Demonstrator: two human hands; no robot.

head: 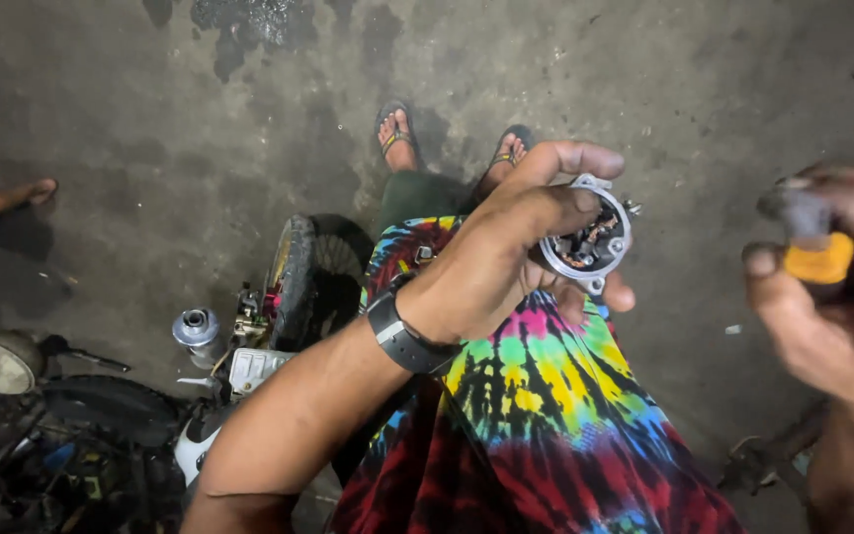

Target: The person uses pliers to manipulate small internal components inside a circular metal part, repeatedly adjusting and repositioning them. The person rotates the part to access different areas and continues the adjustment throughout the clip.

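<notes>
Above the tie-dye shirt point(546, 396), left hand point(506, 257) fingers clasp a round metal part point(590, 242); right hand point(832, 297) pinches an orange-handled tool point(817, 259).

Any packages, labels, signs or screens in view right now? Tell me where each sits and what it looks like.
None that I can make out.
Nearest thing to a container: a small silver metal can with a dark top, standing on the concrete floor beside the motorcycle wheel; any label is too small to tell.
</notes>
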